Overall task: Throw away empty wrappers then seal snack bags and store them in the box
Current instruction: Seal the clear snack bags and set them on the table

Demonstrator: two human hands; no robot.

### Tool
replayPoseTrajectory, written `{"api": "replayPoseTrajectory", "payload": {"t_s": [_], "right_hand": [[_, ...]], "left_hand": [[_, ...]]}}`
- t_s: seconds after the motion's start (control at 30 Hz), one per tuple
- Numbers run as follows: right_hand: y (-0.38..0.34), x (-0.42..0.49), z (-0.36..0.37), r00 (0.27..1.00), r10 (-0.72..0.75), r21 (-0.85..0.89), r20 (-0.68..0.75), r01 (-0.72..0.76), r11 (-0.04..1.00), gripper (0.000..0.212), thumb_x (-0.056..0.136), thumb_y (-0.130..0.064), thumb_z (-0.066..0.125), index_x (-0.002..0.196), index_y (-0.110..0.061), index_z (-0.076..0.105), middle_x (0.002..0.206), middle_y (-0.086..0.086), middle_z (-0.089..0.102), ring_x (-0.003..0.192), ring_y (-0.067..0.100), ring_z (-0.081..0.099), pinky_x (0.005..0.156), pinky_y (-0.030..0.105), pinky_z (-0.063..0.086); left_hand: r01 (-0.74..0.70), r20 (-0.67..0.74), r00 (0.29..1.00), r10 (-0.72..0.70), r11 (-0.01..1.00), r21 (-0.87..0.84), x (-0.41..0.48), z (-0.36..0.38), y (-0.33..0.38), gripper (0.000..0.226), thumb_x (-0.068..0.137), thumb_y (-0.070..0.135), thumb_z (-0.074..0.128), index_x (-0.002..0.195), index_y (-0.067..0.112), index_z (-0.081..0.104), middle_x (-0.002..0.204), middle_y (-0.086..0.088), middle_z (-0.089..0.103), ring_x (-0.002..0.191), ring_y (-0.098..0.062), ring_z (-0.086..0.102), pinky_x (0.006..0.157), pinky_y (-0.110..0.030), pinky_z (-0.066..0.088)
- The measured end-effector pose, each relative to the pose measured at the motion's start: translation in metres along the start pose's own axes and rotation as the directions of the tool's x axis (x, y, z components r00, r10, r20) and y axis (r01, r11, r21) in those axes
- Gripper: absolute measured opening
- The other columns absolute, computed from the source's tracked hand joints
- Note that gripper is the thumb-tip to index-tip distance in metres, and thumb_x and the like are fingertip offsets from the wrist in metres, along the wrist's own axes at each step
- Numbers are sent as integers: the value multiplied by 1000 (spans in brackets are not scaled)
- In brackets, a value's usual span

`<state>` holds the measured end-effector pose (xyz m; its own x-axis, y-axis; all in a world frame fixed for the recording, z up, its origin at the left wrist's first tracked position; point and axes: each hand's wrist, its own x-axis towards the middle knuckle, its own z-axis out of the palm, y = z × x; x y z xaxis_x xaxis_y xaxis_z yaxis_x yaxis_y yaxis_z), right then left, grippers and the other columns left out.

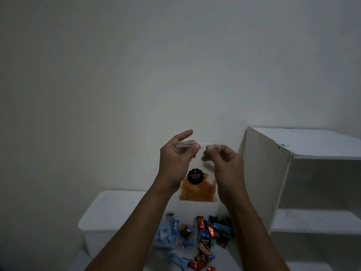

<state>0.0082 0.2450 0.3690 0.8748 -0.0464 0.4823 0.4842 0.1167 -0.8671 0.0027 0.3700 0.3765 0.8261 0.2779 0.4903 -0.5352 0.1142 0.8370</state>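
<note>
I hold a clear zip bag (198,187) of orange snack sticks up in front of me; a round black sticker marks its front. My left hand (175,159) pinches the left end of the bag's top strip, index finger raised. My right hand (224,163) pinches the strip beside it on the right. Below, a white plastic box (109,214) stands at the left. Several small wrapped snacks (207,237) in red, blue and black lie scattered on the surface. A clear bag of blue packets (166,234) lies next to the box.
A white open shelf unit (273,173) stands at the right, with a shelf board lower down. A plain pale wall fills the background. The scene is dim.
</note>
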Motion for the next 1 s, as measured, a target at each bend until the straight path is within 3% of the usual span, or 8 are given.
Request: {"api": "replayPoseTrajectory", "payload": {"t_s": [0.07, 0.23, 0.37, 0.6, 0.8, 0.93, 1.0], "right_hand": [[1, 0, 1, 1000, -22, 9, -16, 22, 1000, 16, 96, -20, 61, 90, -8, 69, 84, 5, 71, 85, 22, 68, 89, 48, 57], [1, 0, 1, 998, -28, 61, -54, 32, 998, 15, 95, -17, 62, 90, -3, 69, 81, 6, 70, 78, 16, 67, 88, 48, 54], [1, 3, 0, 999, -21, 61, -39, 23, 998, 15, 94, -18, 63, 88, -6, 71, 82, 10, 71, 80, 20, 67, 86, 45, 55], [3, 7, -1, 997, -75, 35, -17, 76, 996, 15, 95, -20, 63, 92, -8, 71, 81, 5, 71, 79, 12, 66, 73, 19, 53], [-1, 7, -6, 999, -34, 66, 10, 33, 997, 14, 93, -18, 65, 91, -7, 72, 82, 7, 73, 81, 17, 68, 78, 28, 55], [-5, 6, -5, 995, -59, 19, 83, 58, 998, 13, 91, -17, 67, 94, -6, 74, 83, 5, 74, 80, 13, 70, 71, 17, 53], [-6, 6, -3, 995, -74, 18, 62, 73, 997, 13, 91, -17, 67, 91, -5, 74, 81, 5, 74, 80, 13, 69, 69, 14, 52]], "left_hand": [[5, 3, 1000, -5, 1000, 5, 1, 1, -1, 41, 86, 7, 71, 124, 20, 65, 91, 2, 74, 84, -7, 69, 76, -21, 55], [46, 18, 999, -46, 999, -21, 4, -1, -3, 50, 83, 10, 76, 127, 28, 61, 92, -7, 75, 88, -21, 70, 84, -38, 59], [51, 7, 999, -51, 997, -63, 4, -2, -2, 53, 83, 9, 75, 131, 27, 59, 93, -10, 73, 84, -18, 70, 81, -35, 59], [41, 15, 999, -40, 998, -56, 2, -1, -2, 55, 83, 9, 75, 132, 27, 56, 90, -5, 75, 87, -19, 71, 83, -38, 59], [54, 10, 999, -54, 990, -130, 0, -3, -3, 54, 88, 6, 69, 136, 27, 54, 89, -7, 70, 82, -17, 67, 84, -38, 56], [37, 48, 998, -32, 994, -103, -1, -1, -3, 58, 89, 8, 67, 140, 31, 50, 99, -15, 69, 100, -32, 66, 96, -54, 52], [19, 50, 999, -14, 996, -91, -2, 1, -1, 61, 90, 7, 67, 143, 30, 47, 97, -14, 69, 99, -30, 65, 99, -54, 50]]}}
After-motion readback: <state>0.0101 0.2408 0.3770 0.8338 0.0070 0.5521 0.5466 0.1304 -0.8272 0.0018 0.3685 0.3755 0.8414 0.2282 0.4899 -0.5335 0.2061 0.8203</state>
